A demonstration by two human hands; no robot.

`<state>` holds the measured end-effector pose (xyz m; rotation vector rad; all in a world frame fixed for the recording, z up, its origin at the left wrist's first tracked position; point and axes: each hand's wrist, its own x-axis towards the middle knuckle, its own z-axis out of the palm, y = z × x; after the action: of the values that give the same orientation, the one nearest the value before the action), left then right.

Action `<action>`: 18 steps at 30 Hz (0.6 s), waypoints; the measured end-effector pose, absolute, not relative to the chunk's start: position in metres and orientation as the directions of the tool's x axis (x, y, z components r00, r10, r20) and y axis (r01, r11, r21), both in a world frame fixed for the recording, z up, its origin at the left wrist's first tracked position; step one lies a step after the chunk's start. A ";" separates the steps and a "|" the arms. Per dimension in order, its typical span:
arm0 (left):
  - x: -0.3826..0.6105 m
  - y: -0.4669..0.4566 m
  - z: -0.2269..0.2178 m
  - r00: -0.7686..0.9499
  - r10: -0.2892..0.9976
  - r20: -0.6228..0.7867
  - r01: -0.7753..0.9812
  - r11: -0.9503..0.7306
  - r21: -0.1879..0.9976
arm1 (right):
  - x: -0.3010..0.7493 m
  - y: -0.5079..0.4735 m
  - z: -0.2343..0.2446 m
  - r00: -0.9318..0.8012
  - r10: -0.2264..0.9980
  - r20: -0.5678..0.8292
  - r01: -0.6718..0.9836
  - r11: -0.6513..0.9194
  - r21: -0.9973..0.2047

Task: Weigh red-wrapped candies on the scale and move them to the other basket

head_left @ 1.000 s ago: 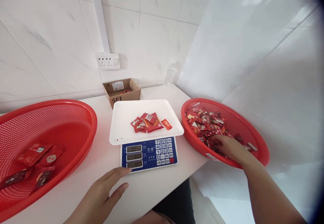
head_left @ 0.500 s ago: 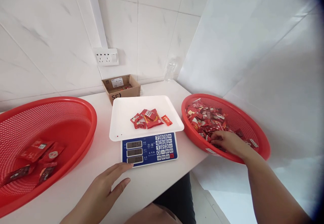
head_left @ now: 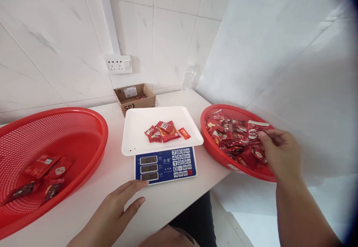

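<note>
My right hand (head_left: 279, 150) pinches a red candy packet (head_left: 253, 130) with white double-character print, held over the right red basket (head_left: 291, 161). Many small red wrapped candies (head_left: 223, 127) fill that basket. My left hand (head_left: 123, 198) lies with fingers apart at the front edge of the blue digital scale (head_left: 167, 165), a fingertip touching near its lowest display. On the scale's white tray (head_left: 137, 127) sits a small group of red candy packets (head_left: 167, 131), one (head_left: 184, 133) a little apart on the right. The top display appears to read 0.052.
A left red basket (head_left: 102, 135) holds several red and dark packets (head_left: 41, 167). Behind the scale stand an open cardboard box (head_left: 140, 101) and a clear plastic bottle (head_left: 189, 78). The wall has a socket (head_left: 119, 64). The white table's (head_left: 162, 198) front edge runs close by my lap.
My right hand has risen from among the candies and moved right and up, now with a red packet in its fingers. The left hand has stayed at the scale.
</note>
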<state>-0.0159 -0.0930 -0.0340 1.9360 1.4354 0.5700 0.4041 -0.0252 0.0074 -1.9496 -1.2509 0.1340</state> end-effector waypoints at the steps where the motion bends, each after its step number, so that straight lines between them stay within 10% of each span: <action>1: -0.014 -0.093 -0.033 0.323 0.945 -0.047 0.671 -0.193 0.716 | 0.392 -0.029 0.012 0.599 0.727 0.335 0.629 -0.168 -0.759; 4: -0.003 -0.092 -0.031 0.363 0.927 -0.088 0.648 -0.184 0.739 | 0.342 -0.041 0.018 0.553 0.768 0.324 0.514 -0.008 -0.858; 10: 0.025 -0.093 -0.029 0.437 0.890 -0.127 0.431 -0.084 0.898 | 0.232 -0.065 -0.006 -0.061 0.995 0.077 0.346 0.094 -0.934; 18: 0.034 -0.087 -0.019 0.317 0.941 -0.118 0.237 0.042 0.971 | 0.203 -0.075 -0.024 -0.198 0.979 -0.037 0.217 0.007 -0.976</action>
<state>0.0344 -0.0867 -0.0191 1.4505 1.1513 0.7823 0.2033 -0.0747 -0.0237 -1.2792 -1.5173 1.2590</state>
